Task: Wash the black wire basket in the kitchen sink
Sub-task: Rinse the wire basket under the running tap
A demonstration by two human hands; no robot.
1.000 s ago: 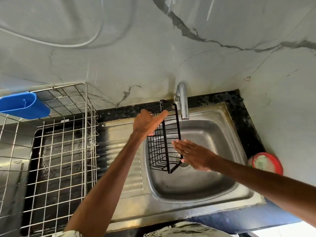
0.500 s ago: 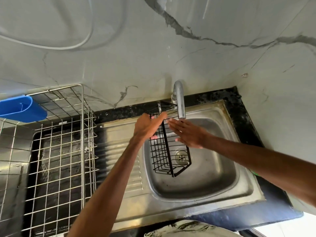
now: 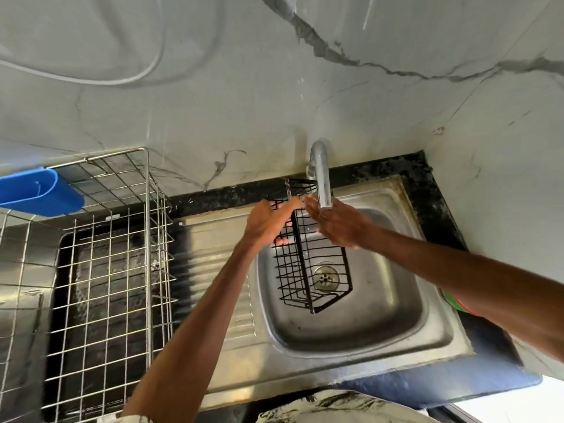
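The black wire basket (image 3: 311, 270) hangs on end over the steel sink (image 3: 396, 303), its top by the tap. My left hand (image 3: 268, 222) grips the basket's upper left side, fingers curled through the wires. My right hand (image 3: 338, 224) lies flat with straight fingers against the basket's upper right part, directly under the spout of the chrome tap (image 3: 320, 175). I cannot see whether water is running. The drain (image 3: 326, 277) shows through the basket's wires.
A steel wire dish rack (image 3: 106, 270) stands on the left over the draining board, with a blue plastic holder (image 3: 36, 193) hung on its far corner. A marble wall rises behind the sink. A red and green object (image 3: 454, 302) peeks out under my right forearm.
My right hand has risen from low beside the basket to its top under the tap spout. The left hand keeps its grip; the basket has shifted slightly toward the tap.
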